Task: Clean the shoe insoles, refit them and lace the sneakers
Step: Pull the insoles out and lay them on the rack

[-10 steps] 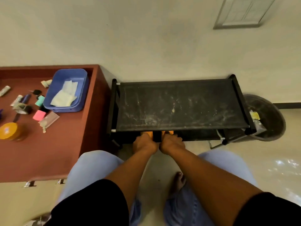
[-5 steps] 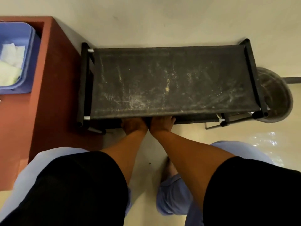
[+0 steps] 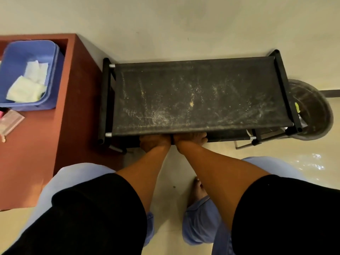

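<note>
View shifted right; blue tub (image 3: 27,57) of cloths (image 3: 25,91); hands' (image 3: 154,142) grip hidden.

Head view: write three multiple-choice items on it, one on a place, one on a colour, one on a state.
1. Where are both hands?
A. Inside the tub
B. Under the front edge of the black rack's top shelf
C. On the person's knees

2. What colour is the plastic tub on the red-brown table?
A. Blue
B. Green
C. Yellow

3. What state is the rack's top shelf in?
A. Stacked with shoes
B. Dusty and scuffed, with nothing on it
C. Covered by a cloth

Answers:
1 B: the left hand and the right hand reach beneath the top shelf, fingers hidden.
2 A: the tub on the table is blue, with white cloths inside.
3 B: pale dust streaks cover the bare black surface.
</note>
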